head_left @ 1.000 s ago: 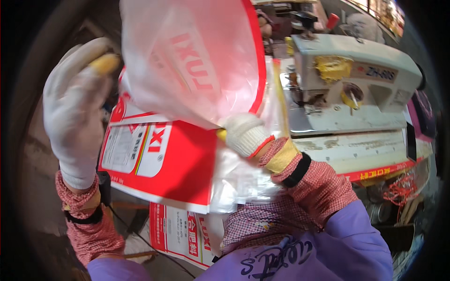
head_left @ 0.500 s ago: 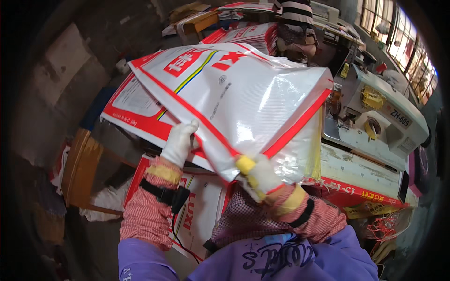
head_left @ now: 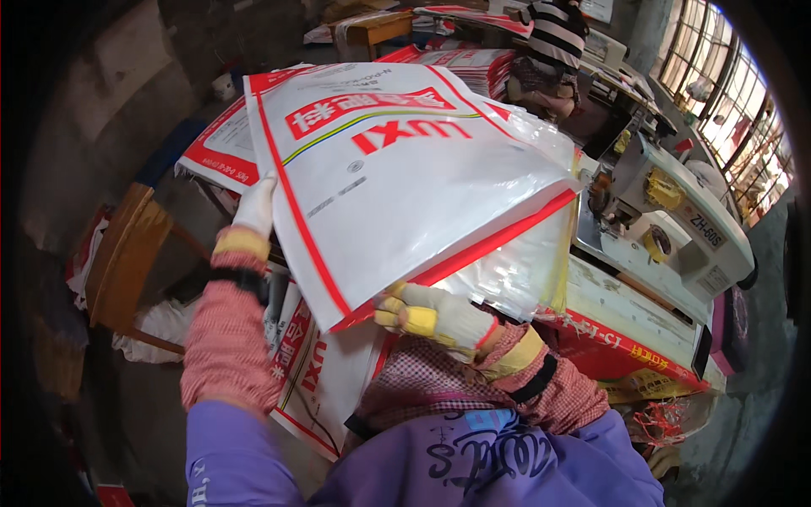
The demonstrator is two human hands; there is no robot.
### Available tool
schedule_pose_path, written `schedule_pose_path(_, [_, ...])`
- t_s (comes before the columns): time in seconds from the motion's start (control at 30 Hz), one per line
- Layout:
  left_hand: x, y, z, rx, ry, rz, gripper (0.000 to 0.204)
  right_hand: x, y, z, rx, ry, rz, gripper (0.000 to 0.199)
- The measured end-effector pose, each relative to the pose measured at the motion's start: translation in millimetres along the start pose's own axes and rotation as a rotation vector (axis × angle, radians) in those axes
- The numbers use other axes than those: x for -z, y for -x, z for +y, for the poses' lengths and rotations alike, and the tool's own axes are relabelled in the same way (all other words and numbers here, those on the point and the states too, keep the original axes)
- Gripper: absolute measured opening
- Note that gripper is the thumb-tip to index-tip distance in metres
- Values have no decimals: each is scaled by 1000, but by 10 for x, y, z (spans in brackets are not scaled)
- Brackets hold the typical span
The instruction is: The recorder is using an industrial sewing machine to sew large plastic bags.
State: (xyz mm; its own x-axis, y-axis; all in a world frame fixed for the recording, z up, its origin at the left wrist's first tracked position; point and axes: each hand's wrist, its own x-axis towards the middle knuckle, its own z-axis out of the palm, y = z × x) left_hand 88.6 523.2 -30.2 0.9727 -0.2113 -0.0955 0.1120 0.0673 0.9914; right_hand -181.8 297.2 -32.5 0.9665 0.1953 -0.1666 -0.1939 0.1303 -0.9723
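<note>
A large white sack with red borders, red print and a thin yellow-and-blue stripe lies spread before me. My left hand, in a white glove, grips its left edge; the thumb shows, while the other fingers are hidden behind the sack. At the near edge, my right hand, gloved with yellow-wrapped fingers, has its fingers curled on the sack's border. Clear plastic liners stick out under the right side. Another printed sack lies beneath at the far left, and more sacks hang below, close to my lap.
A sewing machine stands on the right, its bed reaching toward me. To the left is a wooden chair. A person in a striped top sits at the far side, beside a stack of sacks. Barred windows line the right wall.
The sack's raised, folded near part has come down and lies flatter, showing more print. My left hand has moved left along with its edge; my right hand has shifted left and slightly down.
</note>
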Motion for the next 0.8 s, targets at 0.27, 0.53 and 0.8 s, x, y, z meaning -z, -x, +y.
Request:
schedule_pose_path(0.27, [-176,1501,-403,120,152,-307,62,1611,544,159,324,-390,53,62])
schedule_pose_path(0.53, [-23,1712,-535,217,253,-230,46,2307,180,-46,260,-693,630,91])
schedule_pose_path(0.8, [-72,1840,-632,143,165,-137,30,2417,106,52,236,-654,614,90])
